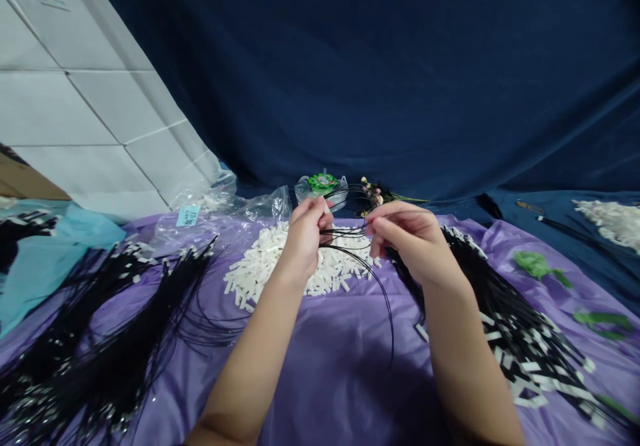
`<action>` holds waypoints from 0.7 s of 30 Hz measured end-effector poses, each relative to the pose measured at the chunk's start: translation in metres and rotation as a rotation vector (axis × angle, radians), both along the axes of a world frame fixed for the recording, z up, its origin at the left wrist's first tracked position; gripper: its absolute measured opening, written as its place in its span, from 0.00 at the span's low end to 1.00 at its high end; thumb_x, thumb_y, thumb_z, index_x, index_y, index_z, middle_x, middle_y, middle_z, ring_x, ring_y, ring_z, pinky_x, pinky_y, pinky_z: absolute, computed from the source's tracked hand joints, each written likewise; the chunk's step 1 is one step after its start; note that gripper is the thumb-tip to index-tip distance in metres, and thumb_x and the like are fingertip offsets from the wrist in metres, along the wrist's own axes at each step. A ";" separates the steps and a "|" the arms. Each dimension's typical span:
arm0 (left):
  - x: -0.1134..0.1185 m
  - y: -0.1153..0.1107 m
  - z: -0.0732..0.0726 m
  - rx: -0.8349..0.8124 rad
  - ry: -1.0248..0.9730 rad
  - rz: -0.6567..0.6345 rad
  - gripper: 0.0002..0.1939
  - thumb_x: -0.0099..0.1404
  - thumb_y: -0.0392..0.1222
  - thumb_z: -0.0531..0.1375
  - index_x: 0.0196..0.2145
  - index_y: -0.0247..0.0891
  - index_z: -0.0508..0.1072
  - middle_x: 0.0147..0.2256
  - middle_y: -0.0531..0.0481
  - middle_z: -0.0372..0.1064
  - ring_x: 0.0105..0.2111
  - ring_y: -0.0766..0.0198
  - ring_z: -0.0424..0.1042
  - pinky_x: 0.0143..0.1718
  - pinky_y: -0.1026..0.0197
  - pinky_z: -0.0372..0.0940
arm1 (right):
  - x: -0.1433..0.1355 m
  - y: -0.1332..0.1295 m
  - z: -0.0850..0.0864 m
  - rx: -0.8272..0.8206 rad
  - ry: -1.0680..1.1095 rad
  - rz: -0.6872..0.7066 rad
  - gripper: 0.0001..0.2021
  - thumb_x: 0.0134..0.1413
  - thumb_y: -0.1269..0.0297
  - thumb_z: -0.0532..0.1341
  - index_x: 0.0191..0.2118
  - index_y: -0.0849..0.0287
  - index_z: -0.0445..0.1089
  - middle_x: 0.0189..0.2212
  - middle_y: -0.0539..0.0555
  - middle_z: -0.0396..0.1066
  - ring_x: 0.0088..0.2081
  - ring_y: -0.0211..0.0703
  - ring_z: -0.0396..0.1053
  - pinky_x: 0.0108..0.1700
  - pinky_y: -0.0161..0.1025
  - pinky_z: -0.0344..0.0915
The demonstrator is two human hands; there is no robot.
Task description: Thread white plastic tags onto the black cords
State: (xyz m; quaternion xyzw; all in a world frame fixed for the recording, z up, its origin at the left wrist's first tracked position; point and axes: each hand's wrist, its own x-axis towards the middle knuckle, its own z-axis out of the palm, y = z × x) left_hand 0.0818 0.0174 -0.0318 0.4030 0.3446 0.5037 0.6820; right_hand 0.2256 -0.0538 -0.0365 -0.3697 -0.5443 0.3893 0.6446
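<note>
Over white strips [261,257], the left hand [304,236] pinched black cords [345,233] whose dangling ends risked tangling; the right hand's [413,238] grip was unclear.

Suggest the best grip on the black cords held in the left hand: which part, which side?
Likely just beyond the left hand, coming from the right: the black cords emerge there closer together, then spread into separate curves, at least one drooping.

bare left hand [305,236] curled into a grip | bare right hand [413,233] half-curled, fingers [400,211] bent | both bare forearms [260,346] converging forward
</note>
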 end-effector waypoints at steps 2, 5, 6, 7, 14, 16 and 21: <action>0.000 -0.001 0.000 -0.011 0.004 -0.009 0.09 0.66 0.41 0.57 0.30 0.34 0.68 0.20 0.58 0.46 0.16 0.74 0.49 0.16 0.71 0.45 | -0.002 0.009 -0.001 0.063 0.172 -0.152 0.07 0.55 0.60 0.66 0.32 0.58 0.75 0.28 0.48 0.72 0.24 0.32 0.70 0.24 0.30 0.67; -0.002 -0.001 0.001 0.003 0.014 -0.030 0.09 0.67 0.41 0.56 0.30 0.34 0.68 0.19 0.58 0.46 0.16 0.75 0.47 0.16 0.71 0.43 | 0.007 0.016 0.004 0.221 0.468 -0.322 0.09 0.52 0.56 0.68 0.31 0.55 0.73 0.29 0.45 0.70 0.29 0.30 0.72 0.33 0.29 0.71; -0.003 -0.001 0.001 0.018 0.014 -0.044 0.10 0.67 0.41 0.56 0.30 0.35 0.67 0.19 0.58 0.46 0.16 0.75 0.46 0.16 0.71 0.43 | 0.014 0.015 0.007 0.274 0.544 -0.353 0.09 0.52 0.55 0.68 0.31 0.54 0.73 0.28 0.44 0.69 0.29 0.28 0.70 0.35 0.27 0.71; -0.003 -0.001 0.000 0.035 0.013 -0.061 0.10 0.67 0.42 0.56 0.30 0.35 0.67 0.20 0.58 0.46 0.16 0.75 0.46 0.16 0.71 0.42 | 0.022 0.013 0.010 0.315 0.600 -0.372 0.09 0.52 0.54 0.67 0.32 0.53 0.73 0.27 0.43 0.68 0.27 0.25 0.68 0.34 0.25 0.70; -0.002 -0.004 -0.004 0.192 -0.010 -0.147 0.11 0.65 0.43 0.58 0.28 0.37 0.63 0.21 0.57 0.48 0.18 0.74 0.46 0.17 0.71 0.41 | 0.030 -0.012 0.016 0.349 0.437 -0.444 0.14 0.44 0.52 0.72 0.34 0.52 0.72 0.21 0.41 0.64 0.12 0.23 0.45 0.11 0.27 0.43; 0.000 -0.005 -0.005 0.240 -0.047 -0.147 0.12 0.65 0.41 0.58 0.26 0.36 0.61 0.23 0.55 0.52 0.18 0.76 0.46 0.18 0.71 0.43 | 0.015 -0.016 0.013 0.317 0.225 -0.434 0.08 0.49 0.59 0.69 0.33 0.54 0.73 0.20 0.44 0.67 0.12 0.25 0.49 0.12 0.29 0.43; 0.003 -0.009 -0.003 0.328 -0.123 -0.186 0.12 0.66 0.42 0.58 0.27 0.35 0.64 0.24 0.56 0.50 0.20 0.76 0.46 0.20 0.72 0.47 | -0.018 -0.020 0.010 0.354 -0.522 -0.586 0.02 0.52 0.71 0.66 0.30 0.59 0.75 0.22 0.48 0.70 0.20 0.30 0.58 0.23 0.32 0.55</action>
